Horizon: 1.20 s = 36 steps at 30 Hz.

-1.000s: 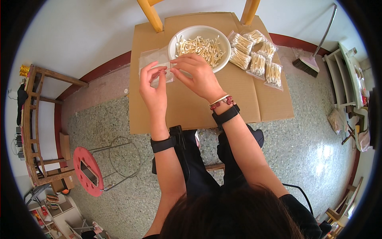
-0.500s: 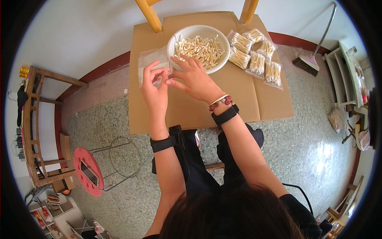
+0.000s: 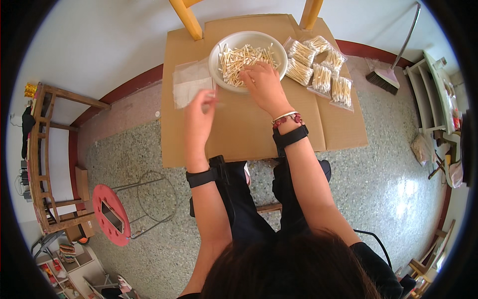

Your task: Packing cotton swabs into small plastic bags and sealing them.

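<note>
Right now, your legs in dark trousers [image 3: 251, 212] are showing nearest, below the table's front edge. A black strap [image 3: 200, 178] is circling your left wrist, another black strap [image 3: 291, 137] your right, with a beaded bracelet [image 3: 289, 119] sitting just above it. Under both hands, brown cardboard [image 3: 249, 129] is covering the tabletop, a crease running down its right part.

Your left hand [image 3: 200, 110] is hovering near the lower corner of some flat clear bags [image 3: 188, 88], its fingers curling in toward the thumb. It is blurring, so I cannot tell whether those fingertips are pinching anything. Your right hand [image 3: 266, 89] is reaching over the near rim of a white bowl [image 3: 213, 67], fingers bending down among the cotton swabs [image 3: 236, 60]. Your own hand is hiding the tips, so I cannot tell whether they are gripping a swab. The loose swabs are lying in a criss-cross heap inside the bowl.

Just right of the bowl, several filled packets [image 3: 321, 79] are resting close together, some overlapping, each holding bundled swabs. Beyond, two yellow wooden legs [image 3: 188, 21] are standing at the cardboard's far edge. Off to your right, a broom [image 3: 383, 82] is leaning up against the wall.
</note>
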Motion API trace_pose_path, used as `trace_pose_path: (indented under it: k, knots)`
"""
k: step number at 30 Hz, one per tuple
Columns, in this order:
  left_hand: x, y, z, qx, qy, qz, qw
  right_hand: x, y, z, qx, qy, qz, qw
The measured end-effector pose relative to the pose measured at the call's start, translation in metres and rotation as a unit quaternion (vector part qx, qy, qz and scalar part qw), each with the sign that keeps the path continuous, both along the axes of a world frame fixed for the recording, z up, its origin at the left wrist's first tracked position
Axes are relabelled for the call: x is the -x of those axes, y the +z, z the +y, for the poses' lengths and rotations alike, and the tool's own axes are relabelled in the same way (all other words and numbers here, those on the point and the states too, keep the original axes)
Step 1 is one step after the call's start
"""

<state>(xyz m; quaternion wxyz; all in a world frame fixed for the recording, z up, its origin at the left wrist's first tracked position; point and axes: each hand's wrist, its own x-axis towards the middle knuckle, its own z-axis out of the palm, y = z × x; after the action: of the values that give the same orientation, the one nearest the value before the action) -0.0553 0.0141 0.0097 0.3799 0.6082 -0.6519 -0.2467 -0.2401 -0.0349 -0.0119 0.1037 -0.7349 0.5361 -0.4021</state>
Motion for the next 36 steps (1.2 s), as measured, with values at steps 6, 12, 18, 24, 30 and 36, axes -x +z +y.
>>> trace_pose_path:
  k: [6, 12, 18, 24, 30, 36]
  knots:
    - [-0.016, -0.025, -0.001, -0.062, -0.049, -0.024, 0.997, -0.007, -0.003, 0.002, -0.104, 0.018, 0.207, 0.973]
    - [-0.027, -0.022, -0.011, 0.091, 0.153, 0.09, 0.98, -0.004, -0.001, 0.003, -0.111, 0.008, 0.209, 0.971]
    - [-0.026, -0.015, -0.01, 0.138, 0.184, 0.119, 0.966, -0.005, 0.002, 0.004, -0.082, -0.003, 0.112, 0.99]
    - [-0.023, -0.017, -0.011, 0.138, 0.166, 0.127, 0.968, 0.001, 0.009, -0.002, -0.025, 0.034, -0.095, 0.995]
    - [0.004, -0.004, -0.007, 0.095, 0.114, 0.132, 0.98, -0.003, 0.028, 0.003, -0.086, 0.009, -0.373, 0.924]
    - [0.037, 0.011, -0.008, 0.122, 0.003, 0.18, 0.976, -0.006, 0.03, -0.001, -0.111, 0.169, -0.492, 0.847]
